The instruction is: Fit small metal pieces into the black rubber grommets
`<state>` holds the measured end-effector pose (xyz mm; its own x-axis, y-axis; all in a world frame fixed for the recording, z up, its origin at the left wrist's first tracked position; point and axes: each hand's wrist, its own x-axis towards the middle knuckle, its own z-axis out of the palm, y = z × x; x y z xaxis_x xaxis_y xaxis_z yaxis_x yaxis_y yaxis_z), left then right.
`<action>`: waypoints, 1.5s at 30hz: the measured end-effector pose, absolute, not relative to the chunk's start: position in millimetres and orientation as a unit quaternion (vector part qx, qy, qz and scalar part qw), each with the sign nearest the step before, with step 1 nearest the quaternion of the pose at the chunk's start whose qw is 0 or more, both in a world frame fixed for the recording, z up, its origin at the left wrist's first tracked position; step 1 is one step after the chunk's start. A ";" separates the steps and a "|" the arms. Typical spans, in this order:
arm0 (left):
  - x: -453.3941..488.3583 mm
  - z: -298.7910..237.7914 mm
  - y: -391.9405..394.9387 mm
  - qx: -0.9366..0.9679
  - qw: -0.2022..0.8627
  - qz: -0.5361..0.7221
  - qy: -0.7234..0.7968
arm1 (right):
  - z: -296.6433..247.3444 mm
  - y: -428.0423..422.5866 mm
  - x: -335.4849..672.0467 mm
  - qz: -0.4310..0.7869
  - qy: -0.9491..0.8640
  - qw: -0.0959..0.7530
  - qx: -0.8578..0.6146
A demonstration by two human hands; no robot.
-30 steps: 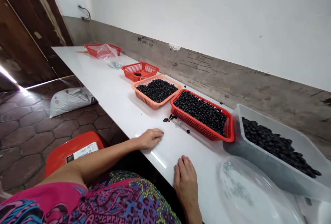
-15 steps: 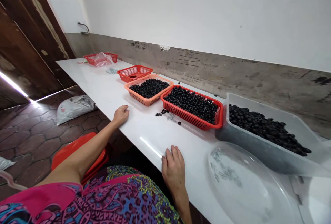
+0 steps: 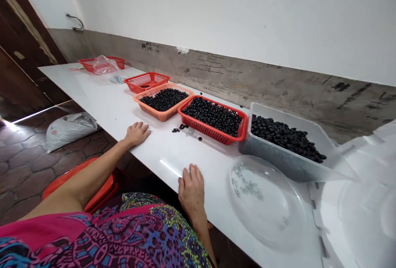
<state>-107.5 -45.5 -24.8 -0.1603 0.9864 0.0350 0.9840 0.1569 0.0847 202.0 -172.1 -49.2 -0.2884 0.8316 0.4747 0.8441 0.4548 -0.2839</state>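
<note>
My left hand (image 3: 136, 133) lies flat on the white table (image 3: 102, 103) near its front edge, fingers spread, holding nothing. My right hand (image 3: 191, 188) rests palm down at the table's near edge, fingers stretched out and empty. A few loose black rings and small metal pieces (image 3: 185, 130) lie on the table between my left hand and a red basket (image 3: 213, 134) full of black rings. A clear plastic plate (image 3: 267, 202) with small metal pieces sits to the right of my right hand.
An orange basket (image 3: 163, 114) of black rings, an almost bare red basket (image 3: 145, 81) and a far red basket (image 3: 100, 65) with a plastic bag line the wall side. A clear tub (image 3: 291, 165) of black rings stands at right. A red stool (image 3: 99, 191) and a white sack (image 3: 69, 127) are on the floor.
My left hand has slid leftward along the front edge, from a loose curl to lying flat. The right hand has stayed put; the view has swung to the right.
</note>
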 end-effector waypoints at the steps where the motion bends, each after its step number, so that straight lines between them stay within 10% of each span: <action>1: -104.9 -25.5 -44.4 0.642 0.016 0.042 0.765 | -49.1 -172.6 202.1 -0.010 -0.803 0.289 -0.522; 36: 10.2 -25.5 45.0 0.561 0.529 0.442 0.459 | -11.1 11.7 209.6 0.056 -0.727 0.126 -0.673; 45: 0.6 -11.2 11.3 0.547 0.455 0.522 0.470 | 9.1 3.8 189.1 0.561 -0.483 0.380 -0.555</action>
